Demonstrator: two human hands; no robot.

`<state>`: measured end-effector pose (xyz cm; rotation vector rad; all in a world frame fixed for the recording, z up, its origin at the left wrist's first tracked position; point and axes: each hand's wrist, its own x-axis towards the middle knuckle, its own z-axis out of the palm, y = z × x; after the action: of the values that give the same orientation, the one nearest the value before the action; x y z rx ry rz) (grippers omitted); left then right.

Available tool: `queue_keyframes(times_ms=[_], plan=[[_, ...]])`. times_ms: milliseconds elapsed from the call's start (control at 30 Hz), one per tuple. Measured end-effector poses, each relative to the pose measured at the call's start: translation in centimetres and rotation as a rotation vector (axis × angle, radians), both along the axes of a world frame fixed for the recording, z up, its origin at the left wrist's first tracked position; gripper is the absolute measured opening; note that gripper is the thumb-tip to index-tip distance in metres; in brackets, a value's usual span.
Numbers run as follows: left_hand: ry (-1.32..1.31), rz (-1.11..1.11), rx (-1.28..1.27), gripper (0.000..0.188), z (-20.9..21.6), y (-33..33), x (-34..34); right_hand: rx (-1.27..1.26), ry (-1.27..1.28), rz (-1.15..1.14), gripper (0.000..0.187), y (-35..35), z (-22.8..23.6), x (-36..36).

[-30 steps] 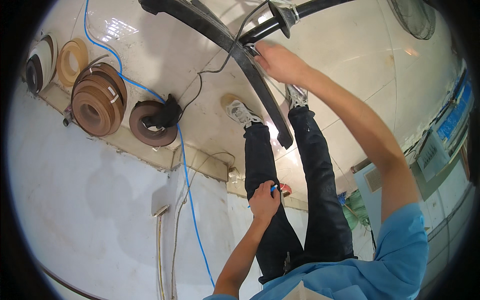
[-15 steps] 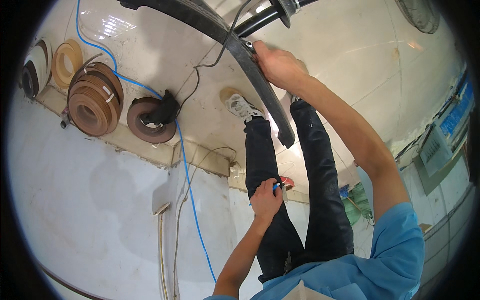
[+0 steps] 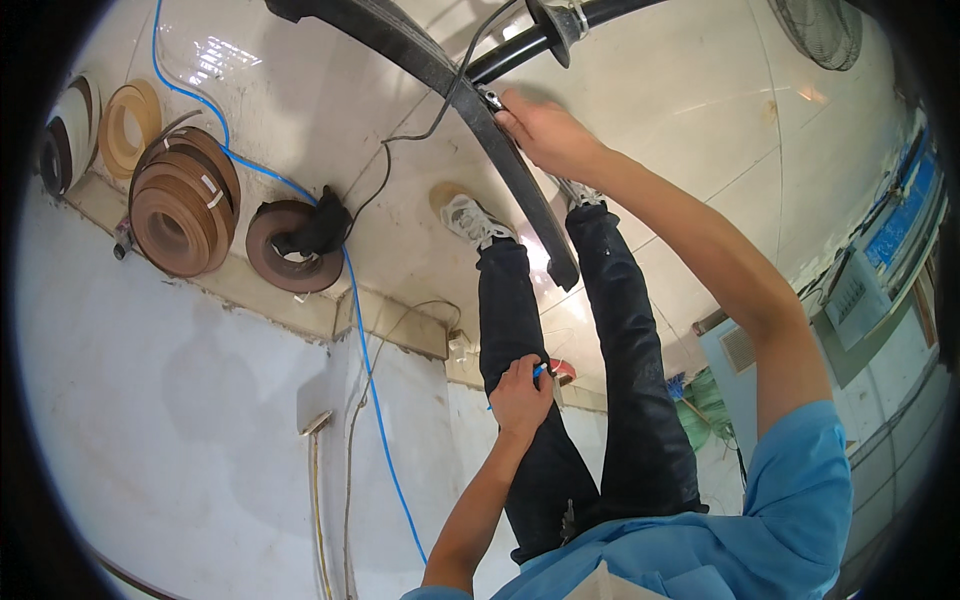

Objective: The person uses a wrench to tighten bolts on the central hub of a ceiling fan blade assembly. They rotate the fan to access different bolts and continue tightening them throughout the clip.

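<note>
My right hand is closed around a small metal wrench, with the round shiny head showing beyond my fingers. It works against the long black curved bar, close to where a black round tube meets it. Most of the wrench is hidden by my hand. My left hand lies over my left trouser leg, its fingers curled on a slim blue pen-like stick. A thin black cable crosses over the bar.
Rolls of brown edging strip lean along the wall's foot at left, near a dark roll with a black cloth on it. A blue hose trails over floor and wall. A fan stands at the far right.
The wrench head has turned and sits slightly lower left, with my right hand shifted a little left and down. My view has moved slightly; my left hand still grips the blue stick.
</note>
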<state>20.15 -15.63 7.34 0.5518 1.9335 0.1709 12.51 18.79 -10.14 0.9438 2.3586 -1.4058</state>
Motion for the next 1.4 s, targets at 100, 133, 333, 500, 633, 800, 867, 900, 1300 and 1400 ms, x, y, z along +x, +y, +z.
queue_keyframes(times_ms=[100, 133, 333, 500, 633, 800, 867, 900, 1300, 1400], plan=[[-0.001, -0.005, 0.003, 0.022, -0.1, -0.1, 0.0, -0.14, -0.014, -0.087, 0.023, -0.2, 0.1, 0.6], [-0.003, -0.016, 0.006, 0.022, 0.0, -0.1, 0.1, -0.145, -0.014, -0.096, 0.024, -0.1, 0.0, 0.7], [-0.012, -0.041, 0.003, 0.023, 0.0, 0.3, 0.4, -0.052, -0.048, -0.079, 0.026, 0.2, 0.1, -0.3], [-0.022, -0.034, 0.0, 0.022, 0.0, 0.5, 0.0, -0.063, -0.155, -0.109, 0.024, 0.1, 1.5, -1.4], [-0.018, -0.044, -0.002, 0.021, 0.0, 0.7, -0.1, -0.062, -0.163, -0.122, 0.024, 0.2, 2.0, -2.2], [-0.026, -0.009, 0.003, 0.021, 0.1, 0.8, 0.0, -0.089, -0.217, -0.118, 0.026, 1.2, 2.4, -4.0], [-0.019, -0.017, 0.009, 0.022, 0.1, 0.9, 0.1, -0.166, -0.323, -0.128, 0.027, 1.9, 2.6, -5.0], [-0.019, -0.018, 0.004, 0.022, 0.1, 0.9, 0.1, -0.219, -0.387, -0.105, 0.028, 2.2, 2.6, -5.6], [-0.024, 0.004, -0.084, 0.019, 0.4, 0.9, -0.5, -0.518, -0.096, -0.46, 0.025, 1.4, 1.2, 2.4], [-0.028, 0.023, -0.089, 0.018, 0.4, 0.5, -0.3, -0.629, -0.031, -0.604, 0.025, -0.7, -0.2, 4.9]])
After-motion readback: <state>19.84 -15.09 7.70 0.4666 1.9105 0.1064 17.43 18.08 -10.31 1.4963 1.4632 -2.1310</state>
